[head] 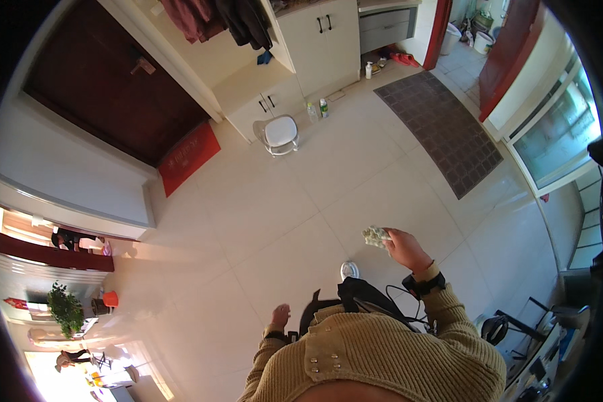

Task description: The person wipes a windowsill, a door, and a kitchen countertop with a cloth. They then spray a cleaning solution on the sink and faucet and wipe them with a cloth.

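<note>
My right hand (407, 248) is closed on a crumpled, pale green and white cloth (376, 236), held out over the tiled floor. The cloth hangs clear of other things. Low beside my body is my left hand (281, 315), small in the view, with nothing visible in it; how far its fingers are spread is hard to make out. One shoe (349, 270) shows on the floor between the two hands. A cable runs near my right wrist, which wears a black band.
Ahead stand a small chair (280, 131), two bottles (323, 108) and white cabinets (326, 55). A dark mat (439, 130) lies before a doorway, a red mat (188, 157) by a brown door. Two people are far left, one in a doorway (73, 238). A cluttered table stands lower right.
</note>
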`<state>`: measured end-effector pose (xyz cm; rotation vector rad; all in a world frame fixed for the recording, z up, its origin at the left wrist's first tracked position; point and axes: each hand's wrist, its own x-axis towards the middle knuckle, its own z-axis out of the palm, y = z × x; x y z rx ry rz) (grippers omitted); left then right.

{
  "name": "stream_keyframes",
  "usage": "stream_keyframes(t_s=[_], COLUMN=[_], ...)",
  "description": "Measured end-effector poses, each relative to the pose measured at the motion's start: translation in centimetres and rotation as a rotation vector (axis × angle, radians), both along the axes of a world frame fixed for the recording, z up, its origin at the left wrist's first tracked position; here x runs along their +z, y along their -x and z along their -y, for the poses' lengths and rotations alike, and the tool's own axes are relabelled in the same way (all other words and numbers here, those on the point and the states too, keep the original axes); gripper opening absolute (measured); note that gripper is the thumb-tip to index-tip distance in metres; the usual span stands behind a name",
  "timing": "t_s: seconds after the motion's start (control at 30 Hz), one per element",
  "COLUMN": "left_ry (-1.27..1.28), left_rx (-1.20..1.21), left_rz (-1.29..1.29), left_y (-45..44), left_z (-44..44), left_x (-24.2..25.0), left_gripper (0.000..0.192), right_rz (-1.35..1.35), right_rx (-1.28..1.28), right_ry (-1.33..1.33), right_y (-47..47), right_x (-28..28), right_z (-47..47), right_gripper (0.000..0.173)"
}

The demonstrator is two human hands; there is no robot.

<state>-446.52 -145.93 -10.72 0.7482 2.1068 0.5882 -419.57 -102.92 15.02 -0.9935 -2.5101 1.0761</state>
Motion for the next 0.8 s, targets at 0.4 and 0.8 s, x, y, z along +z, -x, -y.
stream_keyframes(t_s=[0.4, 0.8], left_ry=[0.001, 0.006], left_rx=[0.508, 0.348], left_rz=[0.442, 0.441], left_y=[8.9, 26.7], left_z=[-15.4, -32.1], left_x=[2.3, -6.3], left_gripper=[0.043, 0.047], right_rz=[0.011, 0.138], right_rx=[0.153, 0.095], right_ry=[0.104, 0.053], right_y=[10.9, 26.4], right_x=[-1.5, -3.8], right_z=[-10.0, -23.1], right_gripper=[0.044, 0.022])
